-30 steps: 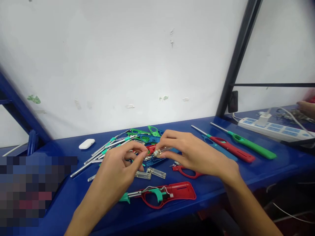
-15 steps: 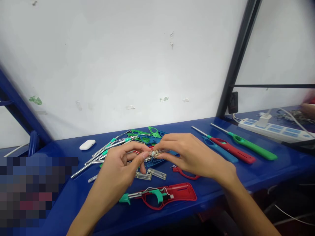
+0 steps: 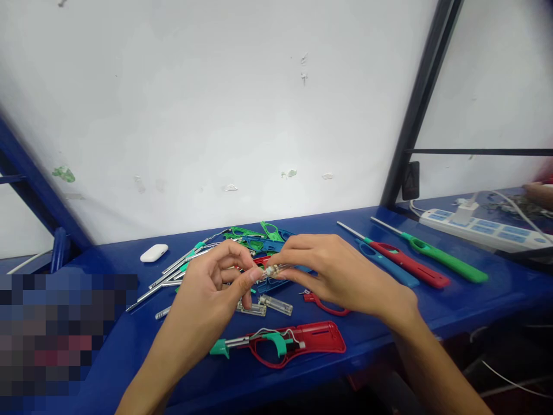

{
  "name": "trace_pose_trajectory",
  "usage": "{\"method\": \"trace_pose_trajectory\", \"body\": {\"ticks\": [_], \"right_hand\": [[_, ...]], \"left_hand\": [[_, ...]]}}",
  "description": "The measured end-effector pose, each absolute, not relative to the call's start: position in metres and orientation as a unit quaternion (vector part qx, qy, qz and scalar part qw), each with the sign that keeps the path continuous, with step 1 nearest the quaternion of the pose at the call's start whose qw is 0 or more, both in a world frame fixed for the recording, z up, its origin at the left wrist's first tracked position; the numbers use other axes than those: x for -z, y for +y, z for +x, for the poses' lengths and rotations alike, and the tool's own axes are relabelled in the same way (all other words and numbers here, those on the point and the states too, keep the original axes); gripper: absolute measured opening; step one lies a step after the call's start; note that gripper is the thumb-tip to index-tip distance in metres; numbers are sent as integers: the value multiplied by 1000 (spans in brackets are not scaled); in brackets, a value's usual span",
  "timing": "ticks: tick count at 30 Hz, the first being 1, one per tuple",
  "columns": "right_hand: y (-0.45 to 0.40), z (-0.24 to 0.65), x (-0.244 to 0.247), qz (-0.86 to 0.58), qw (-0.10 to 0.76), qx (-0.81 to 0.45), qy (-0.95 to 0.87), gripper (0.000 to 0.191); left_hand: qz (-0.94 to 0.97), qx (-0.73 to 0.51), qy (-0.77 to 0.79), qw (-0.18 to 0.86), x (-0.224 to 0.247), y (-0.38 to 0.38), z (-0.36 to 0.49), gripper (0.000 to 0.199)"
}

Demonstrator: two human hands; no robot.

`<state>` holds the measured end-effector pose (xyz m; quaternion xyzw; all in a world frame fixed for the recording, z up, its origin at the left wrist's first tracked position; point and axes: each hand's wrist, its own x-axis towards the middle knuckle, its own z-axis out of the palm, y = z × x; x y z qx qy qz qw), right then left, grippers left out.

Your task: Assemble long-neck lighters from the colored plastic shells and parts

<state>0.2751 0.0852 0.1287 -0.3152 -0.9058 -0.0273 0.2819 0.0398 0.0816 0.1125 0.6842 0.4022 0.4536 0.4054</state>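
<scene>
My right hand (image 3: 317, 265) grips a clear lighter fuel tank with a brass-and-white valve end (image 3: 271, 271) pointing left. Most of the tank is hidden behind its fingers. My left hand (image 3: 224, 276) is closed in a pinch at that valve end; what its fingertips hold is too small to make out. Two more clear fuel tanks (image 3: 276, 305) lie on the table below the hands. In front is an open red lighter shell half (image 3: 322, 337) with a green trigger (image 3: 276, 344), metal rod and white wire laid in it. A red handle piece (image 3: 328, 305) lies under my right wrist.
Behind my hands is a pile of green and blue shell parts (image 3: 272, 230) and metal lighter tubes (image 3: 159, 291). Assembled red (image 3: 406, 262) and green lighters (image 3: 449, 259) lie right, beside a blue one and a power strip (image 3: 479, 227). A white earbud case (image 3: 154, 253) sits left.
My left fingers have shifted slightly at the valve end, the knuckles a little higher. My right hand still holds the tank in nearly the same place.
</scene>
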Motion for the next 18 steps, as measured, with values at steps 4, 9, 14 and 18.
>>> {"method": "trace_pose_trajectory", "body": {"ticks": [4, 9, 14, 18], "right_hand": [[83, 273, -128, -312, 282, 39, -907, 24], [79, 265, -127, -323, 255, 61, -910, 24], [74, 260, -126, -338, 238, 98, -905, 21], [73, 259, -127, -352, 223, 125, -900, 20]], "left_hand": [[657, -472, 386, 444, -113, 80, 41, 41], [652, -465, 357, 481, -111, 79, 40, 48], [644, -461, 353, 498, -106, 81, 35, 49], [633, -465, 361, 503, -104, 81, 36, 49]]}}
